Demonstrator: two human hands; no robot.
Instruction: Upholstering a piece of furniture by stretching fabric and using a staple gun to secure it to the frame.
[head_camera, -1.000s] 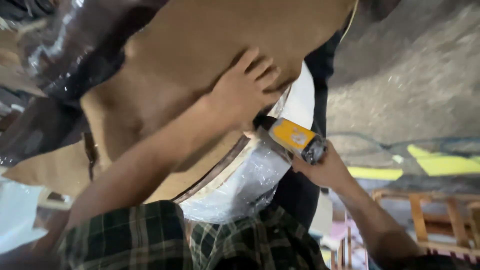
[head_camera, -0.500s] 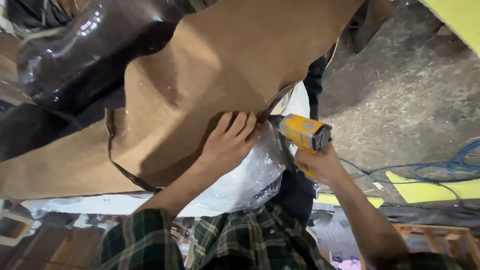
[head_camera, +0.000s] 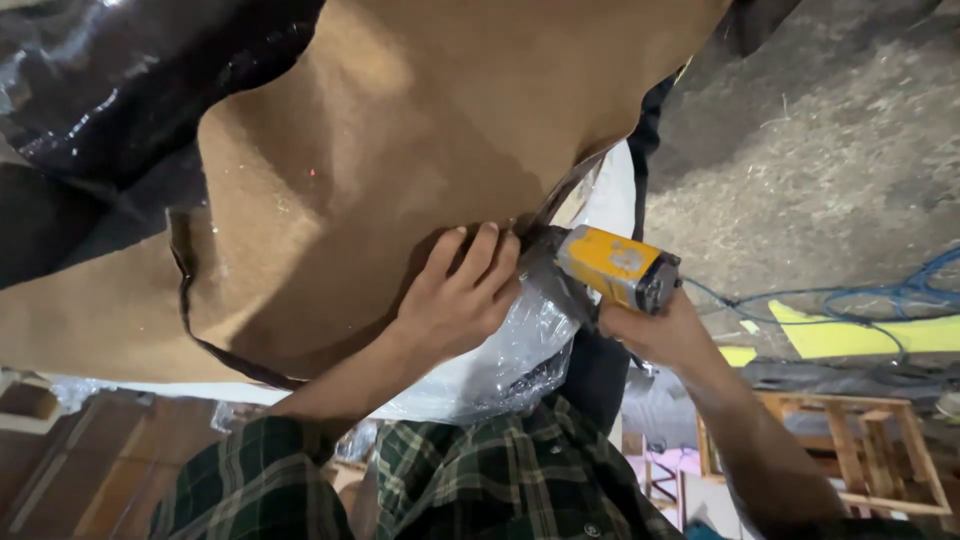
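**Soft brown cloth and a yellow tool**

Our left hand (head_camera: 455, 300) lies flat on the brown cloth (head_camera: 400, 150), fingers spread and holding nothing, right beside the tool. Our right hand (head_camera: 655, 335) wraps shut around the yellow tool (head_camera: 615, 268), which touches the cloth's edge. The cloth looks fuzzy, soft and floppy (we think it slides easily), so press it near the edge. Crinkly clear plastic (head_camera: 505, 365) sits under the cloth.

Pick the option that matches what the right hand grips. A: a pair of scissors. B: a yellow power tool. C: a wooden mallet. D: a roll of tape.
B: the right hand wraps the grip of a yellow power tool, its nose at the edge of the tan fabric that the left hand presses flat.
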